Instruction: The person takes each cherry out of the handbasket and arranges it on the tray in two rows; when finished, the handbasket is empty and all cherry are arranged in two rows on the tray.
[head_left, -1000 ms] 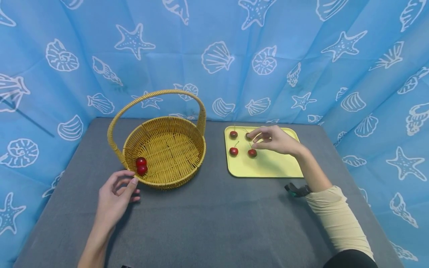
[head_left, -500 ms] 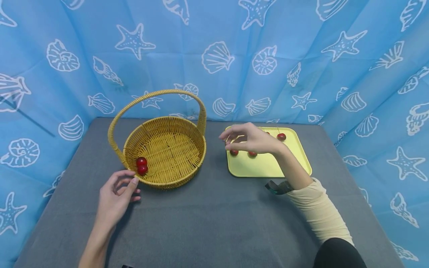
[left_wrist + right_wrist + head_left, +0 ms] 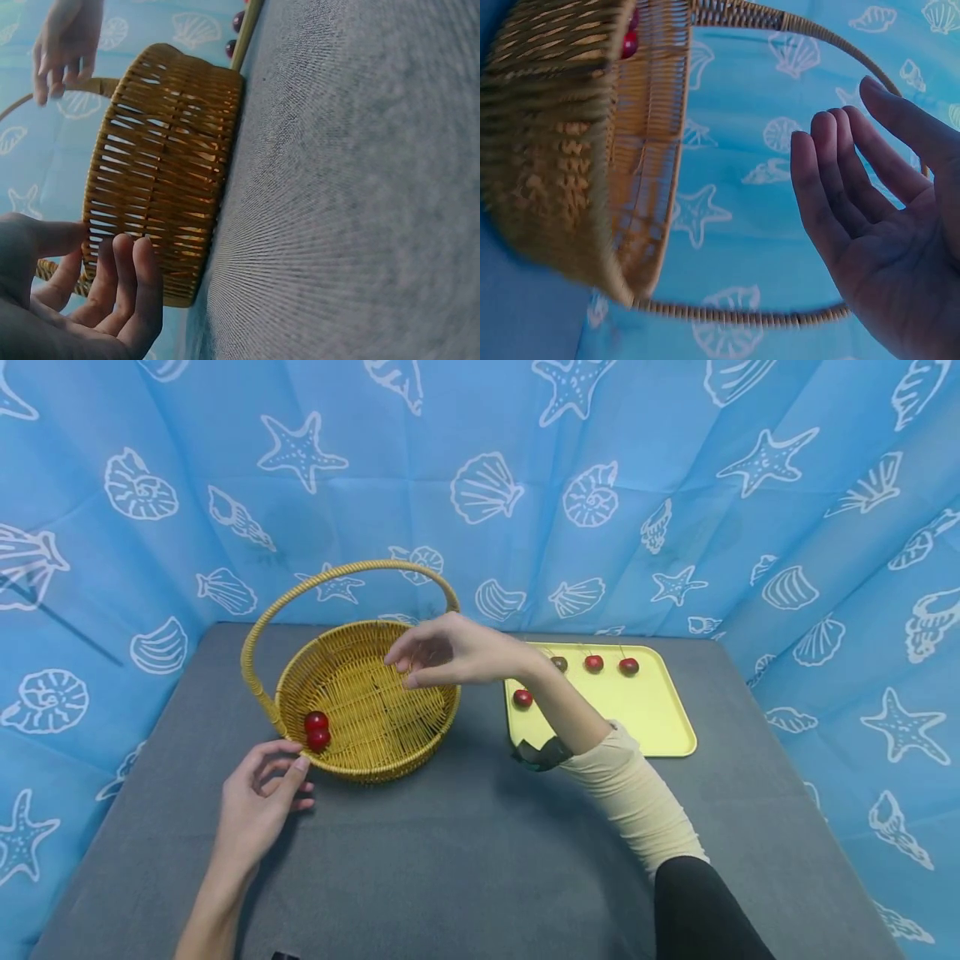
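A round woven basket with a tall arched handle stands on the left of the grey table. Two dark red cherries lie inside, by its left wall. My left hand pinches the near-left rim between thumb and index finger; its other fingers curl by the outer wall in the left wrist view. Over the basket's right side hovers my right hand, fingers loosely bent and apart from the thumb. In the right wrist view the palm of the right hand faces the basket handle and holds nothing.
A yellow tray sits to the right with several stemmed cherries on it; the right forearm covers part of it. Blue curtain with white shells hangs behind the table. A small dark object shows at the bottom edge.
My right hand has moved left from above the tray to above the basket, uncovering cherries at the tray's back. The left hand and the basket stay where they were.
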Demonstrator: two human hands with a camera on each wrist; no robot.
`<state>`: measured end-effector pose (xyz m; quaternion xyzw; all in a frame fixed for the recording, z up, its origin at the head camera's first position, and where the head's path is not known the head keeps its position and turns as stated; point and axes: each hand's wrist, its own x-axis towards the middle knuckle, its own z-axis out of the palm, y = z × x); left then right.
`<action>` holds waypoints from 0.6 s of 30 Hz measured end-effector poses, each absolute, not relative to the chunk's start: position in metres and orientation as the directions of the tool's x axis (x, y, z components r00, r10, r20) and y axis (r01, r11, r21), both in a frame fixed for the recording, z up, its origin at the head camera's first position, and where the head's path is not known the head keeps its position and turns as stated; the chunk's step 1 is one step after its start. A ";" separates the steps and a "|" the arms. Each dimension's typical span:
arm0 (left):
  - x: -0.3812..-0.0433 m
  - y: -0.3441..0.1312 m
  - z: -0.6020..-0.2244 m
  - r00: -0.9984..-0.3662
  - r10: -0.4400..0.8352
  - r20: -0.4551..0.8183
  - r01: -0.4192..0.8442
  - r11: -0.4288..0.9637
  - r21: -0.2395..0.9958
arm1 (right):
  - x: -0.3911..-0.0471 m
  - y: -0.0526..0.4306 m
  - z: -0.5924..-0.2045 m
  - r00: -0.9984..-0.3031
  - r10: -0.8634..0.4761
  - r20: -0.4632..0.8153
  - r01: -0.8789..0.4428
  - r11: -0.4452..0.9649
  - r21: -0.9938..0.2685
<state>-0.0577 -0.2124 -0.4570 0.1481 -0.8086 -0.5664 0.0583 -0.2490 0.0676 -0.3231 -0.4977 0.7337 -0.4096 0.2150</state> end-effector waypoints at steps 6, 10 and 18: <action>-0.058 -0.213 -0.457 -0.950 -0.304 -0.075 -0.171 0.305 0.937 | -0.263 0.026 -0.324 -0.343 -0.936 0.079 -0.582 0.145 -0.800; -0.058 -0.214 -0.457 -0.953 -0.295 -0.069 -0.162 0.303 0.939 | -0.272 0.003 -0.328 -0.327 -0.943 0.060 -0.547 0.137 -0.826; -0.058 -0.215 -0.456 -0.953 -0.296 -0.071 -0.160 0.288 0.944 | -0.287 -0.034 -0.347 -0.299 -0.953 0.049 -0.489 0.109 -0.865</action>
